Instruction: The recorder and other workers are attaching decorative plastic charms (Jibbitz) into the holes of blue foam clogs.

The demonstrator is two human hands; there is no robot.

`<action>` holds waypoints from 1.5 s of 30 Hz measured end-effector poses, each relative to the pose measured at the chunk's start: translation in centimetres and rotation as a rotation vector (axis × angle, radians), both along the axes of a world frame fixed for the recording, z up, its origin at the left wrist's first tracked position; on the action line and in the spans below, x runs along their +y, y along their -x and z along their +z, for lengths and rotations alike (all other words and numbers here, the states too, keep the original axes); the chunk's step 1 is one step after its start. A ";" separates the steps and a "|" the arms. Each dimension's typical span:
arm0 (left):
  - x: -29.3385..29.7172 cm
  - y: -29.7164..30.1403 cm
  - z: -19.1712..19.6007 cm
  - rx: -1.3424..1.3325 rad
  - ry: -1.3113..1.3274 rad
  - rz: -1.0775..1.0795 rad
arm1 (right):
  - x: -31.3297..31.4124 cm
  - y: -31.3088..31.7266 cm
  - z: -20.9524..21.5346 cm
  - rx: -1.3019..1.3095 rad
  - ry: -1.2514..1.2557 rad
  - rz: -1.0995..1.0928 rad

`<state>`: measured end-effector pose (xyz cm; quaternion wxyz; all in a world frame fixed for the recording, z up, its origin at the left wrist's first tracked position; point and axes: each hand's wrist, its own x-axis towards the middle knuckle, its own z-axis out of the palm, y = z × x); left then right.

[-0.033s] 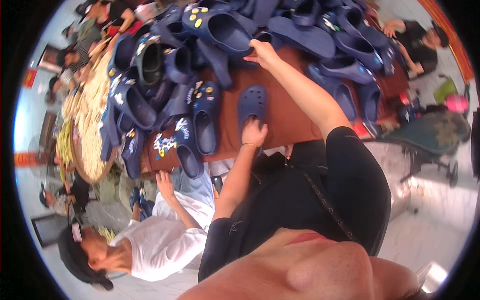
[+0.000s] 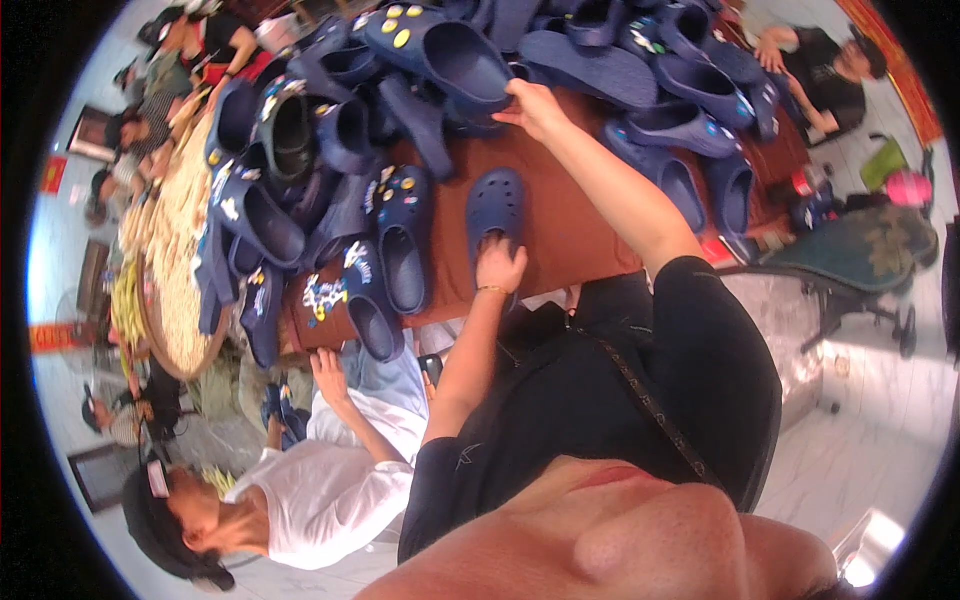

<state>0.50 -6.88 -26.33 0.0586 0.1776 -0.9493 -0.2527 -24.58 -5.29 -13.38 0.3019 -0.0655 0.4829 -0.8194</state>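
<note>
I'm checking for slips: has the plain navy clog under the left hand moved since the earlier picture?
No. The plain navy clog lies at the same spot on the brown table, beside the decorated clog, with the left hand on its heel end.

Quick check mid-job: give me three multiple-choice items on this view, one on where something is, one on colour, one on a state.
1. Where does the left hand rest?
A. on the heel end of a plain navy clog lying on the brown table
B. on the floor
C. on a chair

2. What colour are the clogs piled on the table?
A. red
B. navy blue
C. white

3. What is the right hand doing?
A. hanging idle at the side
B. gripping a cup
C. reaching out, fingers at a large clog in the pile

Answers: 1 A, its fingers lie on that clog's near end. 2 B, all show dark blue. 3 C, the arm is stretched to the pile.
</note>
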 end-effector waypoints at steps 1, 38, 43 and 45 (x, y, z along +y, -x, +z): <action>-0.2 -0.1 -1.3 0.146 0.062 0.004 | 3.1 -0.3 0.9 0.069 0.035 -0.080; 1.0 0.9 1.1 0.092 -0.194 -0.055 | -16.7 -12.2 1.8 1.336 -0.937 0.099; 0.3 0.4 -1.4 0.057 -0.185 -0.032 | -15.8 -11.6 0.7 1.344 -0.821 0.045; 0.3 0.4 -0.1 0.108 -0.071 -0.028 | -12.3 -9.4 1.6 1.367 -0.748 -0.005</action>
